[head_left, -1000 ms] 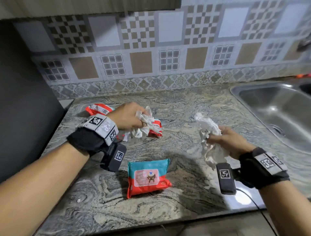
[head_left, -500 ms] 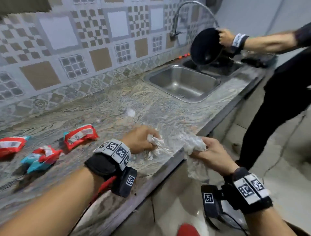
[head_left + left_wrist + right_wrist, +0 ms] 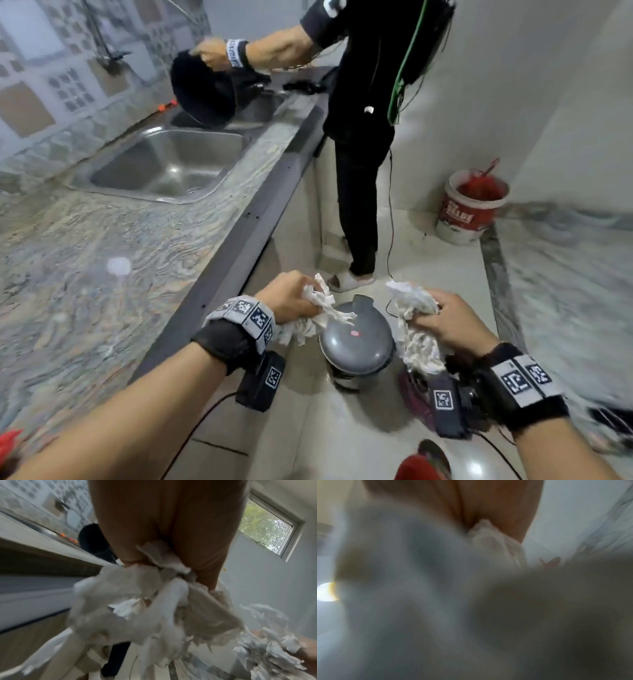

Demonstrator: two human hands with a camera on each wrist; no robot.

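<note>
My left hand (image 3: 291,296) grips a crumpled wad of white tissue (image 3: 320,308), held off the counter's edge and above a grey lidded bin (image 3: 356,339) on the floor. The same tissue wad (image 3: 137,608) fills the left wrist view below my left hand (image 3: 163,527). My right hand (image 3: 448,318) grips a second crumpled white tissue wad (image 3: 416,325) just right of the bin. In the right wrist view this tissue wad (image 3: 436,595) is a blur pressed close to the lens under my right hand (image 3: 488,504).
A marbled stone counter (image 3: 102,246) with a steel sink (image 3: 164,164) runs along the left. Another person (image 3: 363,120) in black stands at the far sink holding a dark pan (image 3: 202,89). A red-and-white bucket (image 3: 469,205) sits by the far wall, on a tiled floor (image 3: 428,267).
I have turned right from the counter and its tissue packets toward the floor. Both hands, still gripping their tissue wads, moved off the counter's edge to above the grey bin.
</note>
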